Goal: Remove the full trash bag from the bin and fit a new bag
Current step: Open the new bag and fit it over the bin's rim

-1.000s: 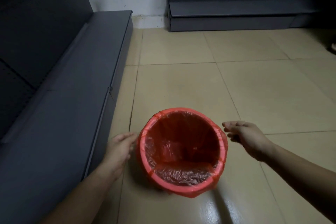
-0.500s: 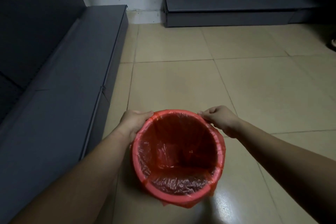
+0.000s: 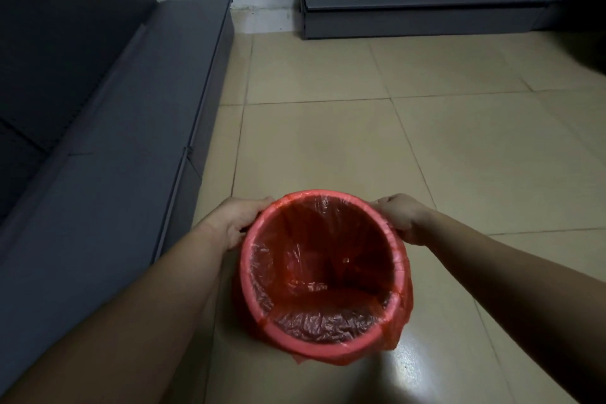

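A small round red bin [image 3: 328,345] stands on the tiled floor just in front of me. A thin red plastic bag [image 3: 314,272] lines it, folded over the rim, with loose plastic hanging down the right outside. Its inside looks crinkled and holds nothing I can make out. My left hand [image 3: 236,223] grips the far left of the rim over the bag's fold. My right hand [image 3: 398,216] grips the far right of the rim the same way.
A long dark grey low shelf base [image 3: 124,147] runs along the left, close to the bin. Another grey shelf base [image 3: 419,16] lines the back wall. Beige floor tiles [image 3: 393,147] stretch beyond and to the right of the bin.
Both hands went from hovering open beside the bin to closing on the rim at its far left and right. In the last half second they have barely shifted.
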`<state>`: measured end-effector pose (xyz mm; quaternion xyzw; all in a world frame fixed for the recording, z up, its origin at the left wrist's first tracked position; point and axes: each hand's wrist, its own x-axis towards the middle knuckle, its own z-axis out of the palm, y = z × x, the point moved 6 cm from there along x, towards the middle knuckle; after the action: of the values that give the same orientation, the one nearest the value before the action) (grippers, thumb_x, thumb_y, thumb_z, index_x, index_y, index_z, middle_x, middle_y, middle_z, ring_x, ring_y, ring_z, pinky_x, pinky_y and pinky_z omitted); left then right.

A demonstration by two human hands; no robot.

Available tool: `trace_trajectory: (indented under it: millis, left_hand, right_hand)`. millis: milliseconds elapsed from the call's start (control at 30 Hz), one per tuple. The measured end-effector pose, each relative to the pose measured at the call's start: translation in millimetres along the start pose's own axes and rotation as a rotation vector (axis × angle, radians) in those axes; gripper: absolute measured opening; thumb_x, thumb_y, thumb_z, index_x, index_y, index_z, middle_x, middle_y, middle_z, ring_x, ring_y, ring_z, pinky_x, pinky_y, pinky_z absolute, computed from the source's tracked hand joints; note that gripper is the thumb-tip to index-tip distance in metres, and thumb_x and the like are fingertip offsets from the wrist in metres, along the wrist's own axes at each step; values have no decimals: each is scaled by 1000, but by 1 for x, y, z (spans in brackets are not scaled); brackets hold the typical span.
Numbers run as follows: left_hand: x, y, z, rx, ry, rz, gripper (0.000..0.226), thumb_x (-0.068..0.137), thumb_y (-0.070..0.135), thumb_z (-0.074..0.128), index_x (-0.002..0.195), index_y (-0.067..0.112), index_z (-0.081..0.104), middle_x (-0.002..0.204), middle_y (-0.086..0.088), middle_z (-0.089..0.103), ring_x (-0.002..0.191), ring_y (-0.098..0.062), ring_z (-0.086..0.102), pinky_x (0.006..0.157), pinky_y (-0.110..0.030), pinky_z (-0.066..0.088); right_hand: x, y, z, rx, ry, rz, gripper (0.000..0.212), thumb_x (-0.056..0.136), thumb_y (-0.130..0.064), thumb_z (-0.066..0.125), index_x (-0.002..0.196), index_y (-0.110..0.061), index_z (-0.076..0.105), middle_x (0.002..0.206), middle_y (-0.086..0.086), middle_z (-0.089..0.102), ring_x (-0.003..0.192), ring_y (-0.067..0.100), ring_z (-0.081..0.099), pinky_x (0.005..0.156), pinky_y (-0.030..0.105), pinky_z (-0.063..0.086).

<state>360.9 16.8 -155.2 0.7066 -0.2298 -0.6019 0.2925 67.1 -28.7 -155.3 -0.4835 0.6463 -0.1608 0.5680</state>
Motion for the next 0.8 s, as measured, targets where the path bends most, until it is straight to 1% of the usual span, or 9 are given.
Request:
trace_trajectory:
  millis: [67,133,233,300,367,533,600,667,800]
  left_hand:
    - [-10,7,-12,49,84,89,31,87,42,71,83,12,74,77,-4,68,61,-17,56,60,-30,49]
    - [-29,10,-26,157,161,197,34,87,45,70,91,11,75,80,-2,65,58,-13,46,52,-26,38]
    - [-57,-13,-41,243,137,226,38,83,45,74,96,10,77,78,-2,68,56,-11,46,41,-20,32]
    - [-65,-36,-46,228,104,168,42,80,47,76,98,9,78,75,-2,72,54,-10,49,41,-19,27]
    - [-68,-51,-46,170,98,113,40,80,45,77,99,11,78,74,-2,73,57,-10,52,45,-21,29]
    - [-70,-71,-41,-54,83,7,21,80,40,78,84,20,76,64,4,69,62,-11,55,56,-26,38]
    - [-71,-74,-40,-103,85,2,17,83,36,76,83,20,74,59,6,67,58,-10,53,55,-25,36]
    - [-71,-75,-39,-121,101,27,15,86,33,74,89,19,74,56,8,66,55,-8,50,54,-24,35]
    - [-75,-77,-35,-118,140,90,22,92,34,68,96,14,75,63,4,69,57,-11,52,51,-26,36]
  right_hand:
    - [-8,-3,-13,59,133,-59,31,90,-28,67,88,2,75,85,20,70,67,23,57,62,29,44]
    - [-24,-4,-31,-8,282,-139,35,88,-36,68,86,-2,75,91,24,74,66,20,56,61,28,42]
    - [-56,3,-45,-67,289,-178,40,82,-45,73,79,-6,75,85,20,75,65,19,57,62,29,45]
    - [-74,13,-42,-61,213,-117,38,82,-45,73,81,-8,76,84,11,75,67,18,60,56,25,44]
    - [-82,25,-35,-20,157,-51,38,83,-44,74,84,-6,77,83,7,76,67,17,61,55,24,42]
    - [-83,48,-20,153,91,-12,25,84,-27,75,83,-2,77,72,11,70,61,16,57,56,25,39]
    - [-81,50,-18,224,88,-22,20,88,-20,72,79,-2,73,63,7,63,54,14,50,53,24,36]
    - [-82,51,-16,261,86,-28,19,90,-18,69,85,1,71,61,6,57,51,11,44,49,22,34]
    - [-88,53,-14,247,113,-26,28,90,-24,69,92,4,73,73,11,64,57,13,51,53,24,36]
